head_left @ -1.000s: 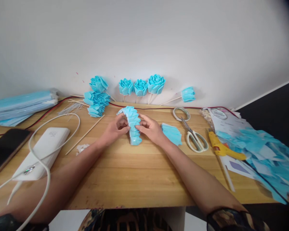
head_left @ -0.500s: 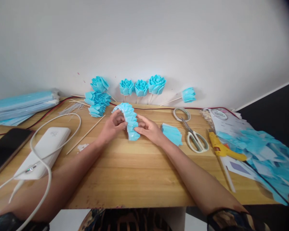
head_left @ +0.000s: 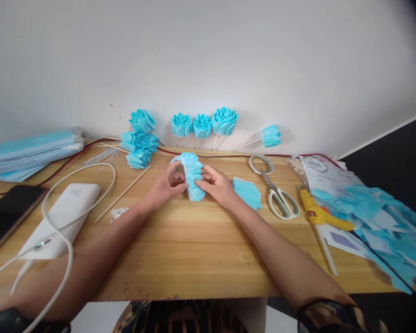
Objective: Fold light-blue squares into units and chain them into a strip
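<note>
Above the middle of the table, a pleated light-blue fabric strip [head_left: 194,173] arches between my hands, its far end bending to the left. My left hand [head_left: 169,185] pinches it from the left side, thumb near the lower folds. From the right, my right hand [head_left: 217,185] grips the same strip with thumb in front and fingers behind, partly hidden by it. A stack of blue fabric pieces [head_left: 247,193] lies just right of my right hand. Left of my left hand rests a thin wooden stick [head_left: 123,194], with small white scraps [head_left: 118,213] near its lower end.
Several blue fabric flowers [head_left: 225,121] on sticks lean on the wall. To the right are scissors [head_left: 283,203], a tape roll [head_left: 261,163], a yellow glue gun [head_left: 315,212] and blue fabric scraps [head_left: 381,217]. A white power bank [head_left: 64,217], cable and phone [head_left: 12,210] lie left.
The strip was lifted and tilted left, then brought back near its earlier spot. Its lower end now looks shorter and more folded in. Both hands have kept hold of it.
</note>
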`<state>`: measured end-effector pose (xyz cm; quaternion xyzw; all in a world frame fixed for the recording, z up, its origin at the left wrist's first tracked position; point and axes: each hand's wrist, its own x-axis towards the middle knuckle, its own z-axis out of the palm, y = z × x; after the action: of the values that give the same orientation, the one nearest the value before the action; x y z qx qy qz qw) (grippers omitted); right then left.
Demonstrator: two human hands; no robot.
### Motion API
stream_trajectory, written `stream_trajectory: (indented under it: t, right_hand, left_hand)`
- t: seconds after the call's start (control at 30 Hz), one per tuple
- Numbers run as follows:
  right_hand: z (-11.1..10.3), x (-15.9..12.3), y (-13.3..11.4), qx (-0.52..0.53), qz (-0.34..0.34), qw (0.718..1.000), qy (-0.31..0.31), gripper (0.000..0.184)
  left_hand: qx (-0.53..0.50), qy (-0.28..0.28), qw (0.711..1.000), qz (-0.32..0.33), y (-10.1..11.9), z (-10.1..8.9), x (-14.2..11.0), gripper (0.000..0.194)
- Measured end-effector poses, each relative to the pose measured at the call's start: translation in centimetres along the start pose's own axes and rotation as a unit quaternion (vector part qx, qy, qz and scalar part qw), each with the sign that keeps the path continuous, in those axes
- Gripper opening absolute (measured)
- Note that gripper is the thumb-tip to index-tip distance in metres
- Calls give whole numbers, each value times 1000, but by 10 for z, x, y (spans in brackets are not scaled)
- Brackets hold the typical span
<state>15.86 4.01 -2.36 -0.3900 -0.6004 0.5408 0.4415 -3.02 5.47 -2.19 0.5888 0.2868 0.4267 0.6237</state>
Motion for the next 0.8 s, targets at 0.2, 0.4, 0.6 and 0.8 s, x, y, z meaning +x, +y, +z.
stream_trajectory:
  t: [0.2, 0.4, 0.6, 0.8]
  right_hand:
    - [0, -1, -1, -7, 7, 1000, 23, 49]
    - [-1, -2, -5, -7, 3, 1000, -1, 51]
    - [-1, -1, -3, -21, 12, 1000, -5, 61]
    - [-2, 1, 0, -25, -9, 1000, 13, 59]
  left_hand:
    - [10, 0, 1000, -3, 4, 0, -1, 68]
    - [-3, 39, 999, 24, 6, -1, 1, 70]
    - [-5, 52, 998, 30, 8, 1, 0, 68]
    - [23, 22, 999, 16, 13, 3, -4, 59]
